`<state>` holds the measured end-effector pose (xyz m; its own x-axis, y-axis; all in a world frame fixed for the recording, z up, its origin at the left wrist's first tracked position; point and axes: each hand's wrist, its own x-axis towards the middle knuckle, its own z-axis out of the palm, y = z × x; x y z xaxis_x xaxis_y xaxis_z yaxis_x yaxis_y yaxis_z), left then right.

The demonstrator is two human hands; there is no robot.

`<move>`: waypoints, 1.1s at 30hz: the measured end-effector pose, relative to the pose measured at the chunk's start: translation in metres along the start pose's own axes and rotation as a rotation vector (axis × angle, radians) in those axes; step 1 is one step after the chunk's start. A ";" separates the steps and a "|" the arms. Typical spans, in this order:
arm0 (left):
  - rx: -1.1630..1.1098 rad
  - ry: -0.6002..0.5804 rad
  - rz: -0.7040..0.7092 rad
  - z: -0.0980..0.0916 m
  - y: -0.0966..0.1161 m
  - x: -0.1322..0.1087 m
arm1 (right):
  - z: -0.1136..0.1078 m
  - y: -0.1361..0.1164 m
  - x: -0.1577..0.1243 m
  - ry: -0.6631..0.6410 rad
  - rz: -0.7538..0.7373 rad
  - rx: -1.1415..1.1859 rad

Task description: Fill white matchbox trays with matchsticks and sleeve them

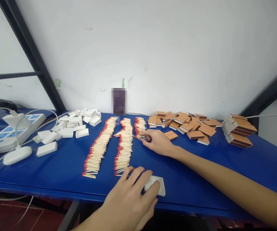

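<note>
White tray [162, 186] is held by the loosely curled left hand [130, 195], the right hand [159, 142] (nearly pinched, grip unclear) touching matches [140, 123].

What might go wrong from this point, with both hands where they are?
The right hand is at the short match row, so its fingers may scatter neighbouring matches. The left hand is close to the near end of the middle match row and could disturb it. The white tray lies near the table's front edge; a nudge might tip it off.
</note>
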<state>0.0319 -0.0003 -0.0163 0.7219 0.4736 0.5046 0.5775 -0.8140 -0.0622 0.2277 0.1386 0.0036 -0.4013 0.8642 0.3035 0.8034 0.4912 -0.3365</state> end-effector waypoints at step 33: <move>0.022 -0.020 0.029 0.000 0.000 -0.003 | -0.012 -0.005 -0.019 -0.118 0.053 0.149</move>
<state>0.0299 -0.0015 -0.0176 0.7458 0.4563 0.4853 0.5641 -0.8201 -0.0959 0.2366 0.1190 0.0100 -0.4160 0.8916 0.1786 0.7540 0.4481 -0.4803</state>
